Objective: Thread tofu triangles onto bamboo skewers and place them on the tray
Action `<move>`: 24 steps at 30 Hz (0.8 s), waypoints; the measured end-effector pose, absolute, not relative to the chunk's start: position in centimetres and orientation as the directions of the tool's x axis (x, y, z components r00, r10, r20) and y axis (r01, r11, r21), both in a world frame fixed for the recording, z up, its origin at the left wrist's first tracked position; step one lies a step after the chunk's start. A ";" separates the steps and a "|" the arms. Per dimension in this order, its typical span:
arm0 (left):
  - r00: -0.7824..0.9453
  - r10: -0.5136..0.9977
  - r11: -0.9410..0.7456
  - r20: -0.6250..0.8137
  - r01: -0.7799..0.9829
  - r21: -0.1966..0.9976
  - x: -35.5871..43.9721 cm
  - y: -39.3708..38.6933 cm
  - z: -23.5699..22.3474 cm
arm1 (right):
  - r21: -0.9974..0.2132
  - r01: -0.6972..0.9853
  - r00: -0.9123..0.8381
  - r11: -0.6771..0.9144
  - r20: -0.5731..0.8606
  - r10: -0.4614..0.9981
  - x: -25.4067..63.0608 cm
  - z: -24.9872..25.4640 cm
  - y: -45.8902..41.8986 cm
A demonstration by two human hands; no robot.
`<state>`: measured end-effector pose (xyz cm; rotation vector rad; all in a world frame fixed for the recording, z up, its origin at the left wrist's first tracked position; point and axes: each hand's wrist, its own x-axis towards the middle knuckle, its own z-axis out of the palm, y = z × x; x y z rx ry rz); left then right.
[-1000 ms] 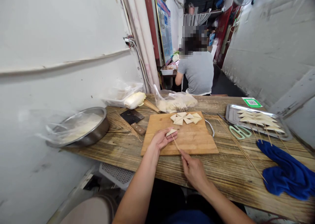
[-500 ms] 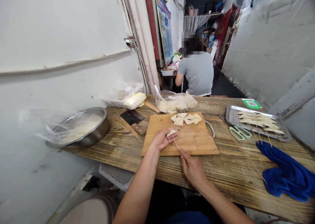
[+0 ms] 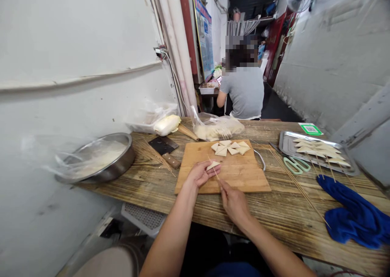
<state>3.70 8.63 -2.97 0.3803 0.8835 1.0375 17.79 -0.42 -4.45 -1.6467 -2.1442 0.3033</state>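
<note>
Over the cutting board [image 3: 243, 175], my left hand [image 3: 199, 174] holds a pale triangular slice [image 3: 213, 165] in its fingers. A thin wooden skewer [image 3: 216, 174] is pinched in my right hand [image 3: 235, 202] and runs through this slice, its tip showing on the far side. Several similar pale triangles [image 3: 230, 148] lie grouped at the board's far edge. To the right, a metal tray [image 3: 284, 141] carries rows of triangles [image 3: 318, 150] on skewers, with the sticks jutting over its near rim.
Left of the board lie a cleaver [image 3: 163, 145] and loose skewers [image 3: 149, 151], beside a metal basin [image 3: 129, 153]. Behind it are a plastic bag [image 3: 219, 126] and a cabbage [image 3: 167, 124]. Scissors [image 3: 296, 165] and a blue cloth [image 3: 350, 216] lie right. A person [image 3: 245, 90] sits beyond the table.
My right hand has moved slightly forward and left, toward my left hand. The skewer's tip now sticks out beyond the pale slice.
</note>
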 end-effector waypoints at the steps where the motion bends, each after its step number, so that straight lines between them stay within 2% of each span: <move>1: 0.218 0.867 0.484 -0.448 -0.581 0.654 3.7 8.6 -3.0 | -0.406 0.874 -0.210 0.266 0.178 0.961 17.6 -4.2 -0.3; 14: 0.222 0.861 0.496 -0.458 -0.566 0.658 3.8 8.5 -2.8 | -0.394 0.887 -0.206 0.241 0.128 0.970 16.5 -2.8 0.9; 24: 0.226 0.872 0.488 -0.434 -0.460 0.742 4.6 8.4 -2.4 | -0.429 0.878 -0.169 0.214 0.141 0.975 16.2 -2.1 2.5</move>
